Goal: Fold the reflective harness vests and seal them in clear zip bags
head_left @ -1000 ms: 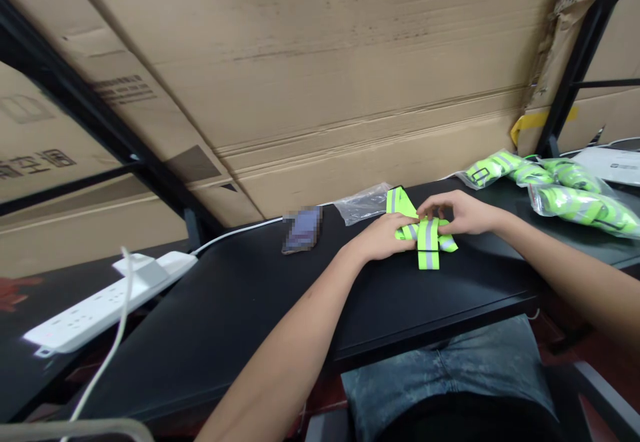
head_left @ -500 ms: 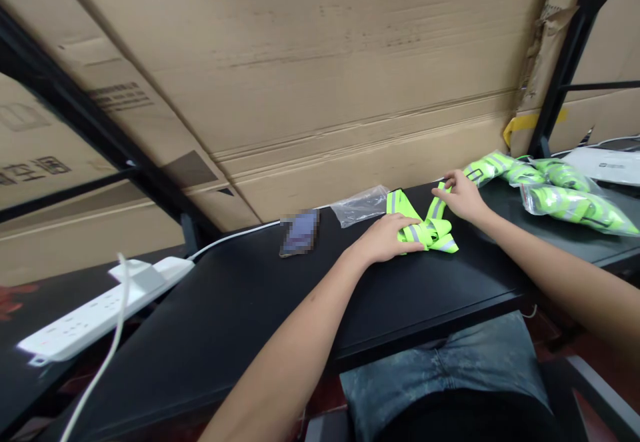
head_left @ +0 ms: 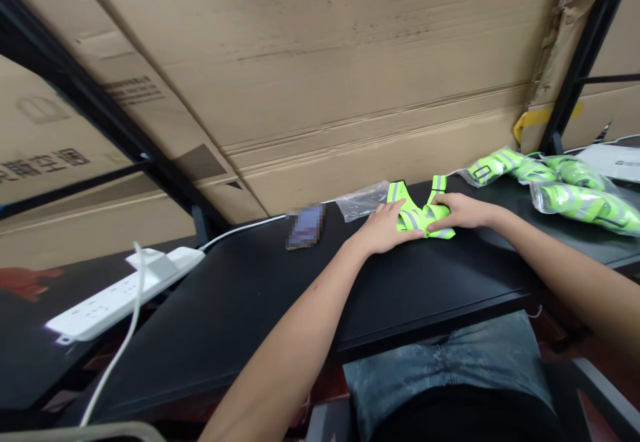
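Observation:
A neon yellow-green reflective vest (head_left: 411,219) made of straps with grey bands lies partly folded on the black table. My left hand (head_left: 386,227) covers its left side, thumb and fingers around the folded straps. From the right, my right hand (head_left: 457,211) holds the other side, its thumb close to my left thumb. Two strap ends stick up behind the hands in a V shape. Just left of the vest lies a clear plastic bag (head_left: 361,202), flat and crumpled.
Several bagged neon vests (head_left: 583,203) lie at the right. A phone (head_left: 306,226), blurred out, rests left of the bag. A white power strip (head_left: 125,295) with a cable is at far left. Cardboard (head_left: 350,62) walls the back, alongside black metal frame posts (head_left: 575,62).
My right hand has come down and left from the upright strap end onto the vest's right side. The folded straps now lie more gathered between both hands. The camera view has shifted slightly.

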{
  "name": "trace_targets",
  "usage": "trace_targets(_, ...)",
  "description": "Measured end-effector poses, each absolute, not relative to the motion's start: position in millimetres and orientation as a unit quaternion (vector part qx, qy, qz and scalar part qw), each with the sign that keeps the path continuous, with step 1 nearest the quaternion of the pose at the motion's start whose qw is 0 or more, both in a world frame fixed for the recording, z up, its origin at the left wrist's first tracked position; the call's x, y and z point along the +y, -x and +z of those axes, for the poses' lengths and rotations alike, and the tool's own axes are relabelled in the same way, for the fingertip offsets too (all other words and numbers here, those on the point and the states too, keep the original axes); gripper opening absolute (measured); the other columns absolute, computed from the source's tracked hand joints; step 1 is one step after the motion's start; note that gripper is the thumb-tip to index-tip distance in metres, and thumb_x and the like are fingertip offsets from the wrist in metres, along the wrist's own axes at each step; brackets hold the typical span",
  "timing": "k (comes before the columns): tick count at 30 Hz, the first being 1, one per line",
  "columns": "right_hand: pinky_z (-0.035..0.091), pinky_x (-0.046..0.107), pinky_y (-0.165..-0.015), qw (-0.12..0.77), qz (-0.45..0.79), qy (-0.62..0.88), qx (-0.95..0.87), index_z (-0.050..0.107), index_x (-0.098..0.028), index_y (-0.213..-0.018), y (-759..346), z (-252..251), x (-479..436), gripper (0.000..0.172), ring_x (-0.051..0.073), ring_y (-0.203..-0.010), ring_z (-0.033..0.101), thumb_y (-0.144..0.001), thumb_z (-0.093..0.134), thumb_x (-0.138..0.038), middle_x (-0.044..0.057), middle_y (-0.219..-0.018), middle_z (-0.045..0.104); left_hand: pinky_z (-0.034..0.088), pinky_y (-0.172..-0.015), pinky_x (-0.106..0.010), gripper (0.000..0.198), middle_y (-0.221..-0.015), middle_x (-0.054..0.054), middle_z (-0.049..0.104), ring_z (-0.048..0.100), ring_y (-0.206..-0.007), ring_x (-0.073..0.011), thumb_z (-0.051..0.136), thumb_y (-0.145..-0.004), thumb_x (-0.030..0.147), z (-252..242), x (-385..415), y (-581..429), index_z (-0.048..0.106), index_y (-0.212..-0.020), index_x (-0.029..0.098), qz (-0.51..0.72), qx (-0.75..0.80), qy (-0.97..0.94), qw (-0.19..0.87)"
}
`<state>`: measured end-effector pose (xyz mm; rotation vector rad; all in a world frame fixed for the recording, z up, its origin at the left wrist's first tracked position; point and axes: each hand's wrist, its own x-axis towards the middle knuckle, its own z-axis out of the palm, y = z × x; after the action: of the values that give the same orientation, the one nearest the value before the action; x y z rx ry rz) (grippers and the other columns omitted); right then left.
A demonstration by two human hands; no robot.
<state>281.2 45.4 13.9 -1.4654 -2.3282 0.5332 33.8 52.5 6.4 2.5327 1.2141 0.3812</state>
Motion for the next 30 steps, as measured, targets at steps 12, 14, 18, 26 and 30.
trace_targets(12, 0.048, 0.040, -0.089, 0.301, 0.139, 0.429, -0.840, 0.057, -0.019, -0.121, -271, 3, 46, 0.054, 0.027, -0.102, 0.063, -0.072, 0.074, -0.034, 0.010, -0.120, 0.065, 0.047, -0.097, -0.043, 0.076, -0.125, -0.011, 0.063, 0.060, -0.113, -0.0314, 0.082, -0.065, 0.047, 19, 65, -12, 0.054, -0.129, 0.017, 0.166, 0.427, -0.870, 0.181)
trace_targets(14, 0.047, 0.042, -0.094, 0.312, 0.091, 0.413, -0.851, 0.058, -0.021, -0.123, -272, 4, 47, 0.048, 0.028, -0.108, 0.062, -0.077, 0.069, -0.028, 0.010, -0.122, 0.065, 0.046, -0.099, -0.042, 0.067, -0.124, -0.010, 0.061, 0.058, -0.115, -0.0299, 0.081, -0.068, 0.037, 18, 65, -16, 0.053, -0.127, 0.019, 0.209, 0.401, -0.883, 0.127)
trace_targets(18, 0.046, 0.044, -0.096, 0.269, 0.023, 0.377, -0.886, 0.062, -0.024, -0.122, -277, 15, 42, 0.045, 0.031, -0.113, 0.058, -0.079, 0.072, -0.035, 0.011, -0.121, 0.063, 0.046, -0.098, -0.041, 0.060, -0.126, -0.010, 0.053, 0.054, -0.119, -0.0284, 0.078, -0.073, 0.031, 21, 57, -21, 0.053, -0.126, 0.021, 0.219, 0.376, -0.899, 0.059)
trace_targets(26, 0.046, 0.039, -0.093, 0.256, 0.161, 0.368, -0.879, 0.071, -0.020, -0.089, -274, 22, 35, 0.047, 0.022, -0.095, 0.063, -0.093, 0.048, -0.061, 0.009, -0.106, 0.066, 0.045, -0.097, -0.038, 0.043, -0.107, -0.006, 0.061, 0.058, -0.105, -0.0233, 0.048, -0.093, 0.058, 35, 44, -18, 0.069, -0.107, 0.022, 0.203, 0.362, -0.897, 0.154)
trace_targets(30, 0.047, 0.035, -0.073, 0.198, 0.183, 0.472, -0.839, 0.068, -0.018, -0.098, -274, 19, 36, 0.053, 0.023, -0.079, 0.063, -0.085, 0.057, -0.068, 0.008, -0.088, 0.070, 0.046, -0.090, -0.039, 0.049, -0.106, -0.009, 0.064, 0.060, -0.100, -0.0247, 0.034, -0.098, 0.053, 31, 53, -13, 0.068, -0.110, 0.019, 0.176, 0.436, -0.874, 0.127)
